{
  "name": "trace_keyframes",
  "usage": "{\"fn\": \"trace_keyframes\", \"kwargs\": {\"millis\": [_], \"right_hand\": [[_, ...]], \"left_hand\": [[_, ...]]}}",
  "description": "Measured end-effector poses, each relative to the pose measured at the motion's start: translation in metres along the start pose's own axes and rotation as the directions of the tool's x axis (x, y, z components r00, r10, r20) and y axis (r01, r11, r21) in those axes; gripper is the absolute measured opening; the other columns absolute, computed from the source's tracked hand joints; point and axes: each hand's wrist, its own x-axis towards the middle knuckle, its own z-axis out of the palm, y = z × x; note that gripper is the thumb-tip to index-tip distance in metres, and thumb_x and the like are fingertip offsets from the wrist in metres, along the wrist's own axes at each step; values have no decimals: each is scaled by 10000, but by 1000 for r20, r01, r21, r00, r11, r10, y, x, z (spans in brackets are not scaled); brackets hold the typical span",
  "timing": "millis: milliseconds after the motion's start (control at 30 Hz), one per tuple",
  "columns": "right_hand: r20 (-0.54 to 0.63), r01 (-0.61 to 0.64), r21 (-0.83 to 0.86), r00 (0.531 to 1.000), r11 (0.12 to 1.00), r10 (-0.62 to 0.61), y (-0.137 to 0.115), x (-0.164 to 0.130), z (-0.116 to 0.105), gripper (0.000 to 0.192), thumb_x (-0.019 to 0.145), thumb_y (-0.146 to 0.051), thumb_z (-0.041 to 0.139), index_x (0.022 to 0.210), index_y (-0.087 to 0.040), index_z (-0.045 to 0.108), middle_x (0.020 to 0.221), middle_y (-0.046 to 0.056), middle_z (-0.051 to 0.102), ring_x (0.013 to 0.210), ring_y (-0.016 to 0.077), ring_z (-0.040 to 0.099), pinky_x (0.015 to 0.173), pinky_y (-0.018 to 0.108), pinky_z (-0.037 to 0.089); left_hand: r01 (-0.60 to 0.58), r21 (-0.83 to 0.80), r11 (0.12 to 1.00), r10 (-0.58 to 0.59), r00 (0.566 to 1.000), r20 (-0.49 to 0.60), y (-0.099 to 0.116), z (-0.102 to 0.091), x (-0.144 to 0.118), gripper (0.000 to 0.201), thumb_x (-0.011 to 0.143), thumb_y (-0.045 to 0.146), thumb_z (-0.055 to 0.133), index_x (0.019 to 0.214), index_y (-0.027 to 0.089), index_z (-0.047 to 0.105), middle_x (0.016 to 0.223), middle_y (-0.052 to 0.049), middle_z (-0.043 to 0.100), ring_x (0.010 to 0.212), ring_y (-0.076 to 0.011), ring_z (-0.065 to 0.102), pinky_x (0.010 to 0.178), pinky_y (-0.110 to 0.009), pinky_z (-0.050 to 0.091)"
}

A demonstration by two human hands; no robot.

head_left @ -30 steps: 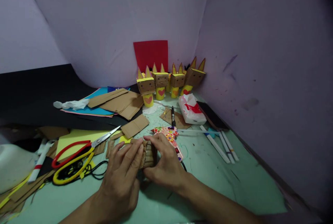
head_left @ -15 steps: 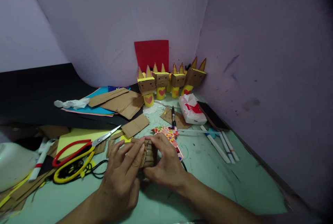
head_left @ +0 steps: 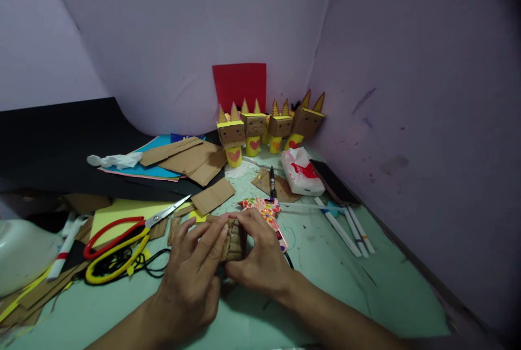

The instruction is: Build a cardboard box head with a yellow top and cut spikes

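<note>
Now we are pressing a small corrugated cardboard piece (head_left: 233, 239) into shape on the mint counter (head_left: 345, 290), just right of the red-and-yellow scissors (head_left: 122, 239). Our left hand (head_left: 191, 279) lays flat fingers against its left face; our right hand (head_left: 260, 258) pinches its right side with thumb and fingers. Behind it lies a floral paper cutout (head_left: 264, 210). Next, we judge, calls for steady squeezing until the fold holds. Since a second ago, nothing has moved beyond a slight camera shift.
</note>
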Motion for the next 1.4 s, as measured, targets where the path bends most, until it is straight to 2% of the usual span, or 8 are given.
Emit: {"fn": "trace_keyframes", "kwargs": {"millis": [700,1000,1067,1167,1233,1300,1333,1400], "right_hand": [[-6,-30,-5,1000,1000,30,-1,0,0,633,457,-53,557,1084,-128,609,941,64,542,887,222,540,804,357,491],[-23,-40,0,999,999,40,-1,1,2,607,463,-55,585,1052,-199,613,949,44,565,886,224,558,804,362,495],[-21,-97,26,995,995,98,-1,4,3,560,471,-82,641,1017,-205,624,967,42,590,892,225,571,809,359,494],[56,-317,211,948,925,313,1,10,4,522,494,-173,746,1001,-201,622,995,41,647,917,229,603,810,358,508],[138,-442,399,895,803,424,3,13,4,550,505,-205,773,1028,-202,601,1009,39,675,951,234,623,835,369,510],[185,-489,561,861,668,474,4,14,3,587,500,-209,779,1049,-211,572,1020,43,689,977,247,636,856,391,508],[198,-491,619,853,613,483,4,14,3,600,494,-216,782,1052,-214,562,1029,49,690,982,255,640,851,398,512],[231,-480,697,854,533,467,4,14,2,602,499,-249,789,1051,-214,552,1031,58,691,976,264,648,819,393,525]], "left_hand": [[16,26,1000,-15,1000,-26,2,1,2,713,732,-32,431,1419,73,272,1278,-226,521,1188,-324,417,991,-622,292],[40,17,999,-40,999,13,1,1,3,814,716,-24,425,1469,133,160,1330,-187,483,1199,-318,402,1022,-615,264],[58,-25,998,-57,998,31,-2,0,5,850,688,-11,418,1475,138,133,1401,-182,390,1246,-337,357,1038,-617,244],[108,-143,984,-109,994,2,-9,-7,7,866,676,35,416,1476,137,100,1496,-165,215,1335,-369,242,1066,-605,222],[193,-253,948,-216,974,-65,-15,-14,5,840,694,70,432,1472,166,128,1514,-132,192,1362,-363,207,1091,-589,195],[316,-423,849,-392,914,-104,-22,-18,3,790,722,113,467,1455,212,190,1511,-101,221,1364,-349,229,1107,-571,193],[378,-523,764,-480,874,-69,-26,-18,2,751,739,143,491,1438,228,231,1502,-95,251,1358,-344,256,1108,-559,210],[484,-691,536,-578,808,117,-30,-16,1,687,760,226,552,1401,235,306,1472,-103,327,1328,-339,333,1090,-523,288]]}}
